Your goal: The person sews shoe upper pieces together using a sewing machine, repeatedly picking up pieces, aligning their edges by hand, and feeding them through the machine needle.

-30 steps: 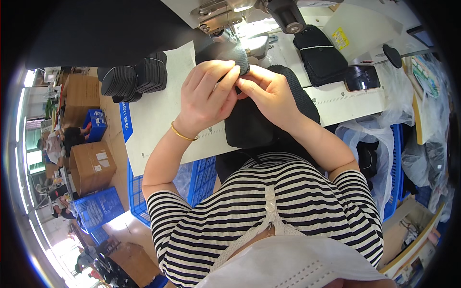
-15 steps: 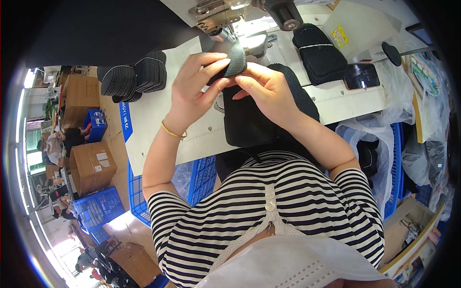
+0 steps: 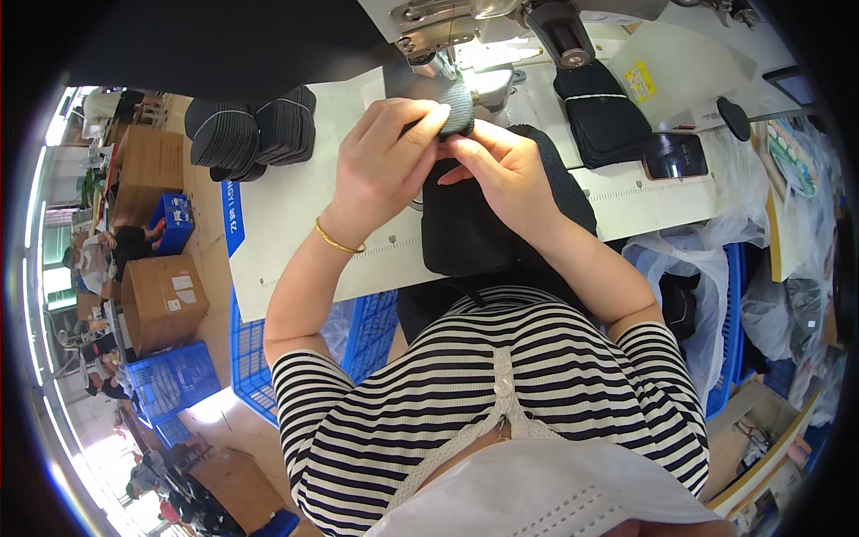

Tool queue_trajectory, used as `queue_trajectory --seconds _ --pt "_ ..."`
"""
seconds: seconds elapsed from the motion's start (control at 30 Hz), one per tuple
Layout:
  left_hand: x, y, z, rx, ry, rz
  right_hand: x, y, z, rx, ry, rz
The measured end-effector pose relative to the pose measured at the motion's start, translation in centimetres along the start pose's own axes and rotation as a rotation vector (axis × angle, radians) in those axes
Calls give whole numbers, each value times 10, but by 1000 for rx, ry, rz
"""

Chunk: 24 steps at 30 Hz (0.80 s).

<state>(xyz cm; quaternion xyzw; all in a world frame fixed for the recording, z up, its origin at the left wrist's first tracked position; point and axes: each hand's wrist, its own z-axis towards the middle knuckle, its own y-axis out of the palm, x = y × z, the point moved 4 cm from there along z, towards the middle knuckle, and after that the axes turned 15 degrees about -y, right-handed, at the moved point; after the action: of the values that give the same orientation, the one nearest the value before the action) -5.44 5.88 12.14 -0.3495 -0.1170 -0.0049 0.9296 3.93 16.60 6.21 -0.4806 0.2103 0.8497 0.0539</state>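
Observation:
A dark ribbed fabric piece (image 3: pixel 460 111) is held up just before the needle area of a sewing machine (image 3: pixel 438 40). My left hand (image 3: pixel 386 159) closes on its left side, fingers bent over the fabric and thumb tucked beneath. On the lower right edge, the thumb and forefinger of my right hand (image 3: pixel 503 174) pinch the same piece. Where the fingers meet, part of the fabric is hidden. Below my hands, black fabric pieces (image 3: pixel 465 231) lie on the white machine table (image 3: pixel 313 255), reaching its front edge.
Tied stacks of black pieces stand at the left (image 3: pixel 224 139) and at the right (image 3: pixel 604 121). A dark phone-like device (image 3: pixel 676 156) lies beside the right stack. Blue crates (image 3: pixel 371 336) sit under the table; cardboard boxes (image 3: pixel 165 304) and other people are farther left.
The whole view has shifted slightly. My left fingers have drawn closer together over the fabric, nearer my right hand. Both hands keep hold of the piece.

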Motion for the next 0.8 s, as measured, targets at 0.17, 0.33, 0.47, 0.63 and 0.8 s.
queue_trajectory --seconds 0.17,0.33,0.47,0.63,0.8 --pt "10 0 -5 101 135 155 1 3 -2 4 -6 96" --pt "13 -1 -2 116 200 188 1 5 -3 33 40 172" --pt "9 -1 -2 82 222 163 2 6 -3 44 71 236" --pt "9 -4 -2 75 236 160 4 8 -4 42 91 265" --pt "9 -3 0 55 268 161 4 8 -4 74 123 312"
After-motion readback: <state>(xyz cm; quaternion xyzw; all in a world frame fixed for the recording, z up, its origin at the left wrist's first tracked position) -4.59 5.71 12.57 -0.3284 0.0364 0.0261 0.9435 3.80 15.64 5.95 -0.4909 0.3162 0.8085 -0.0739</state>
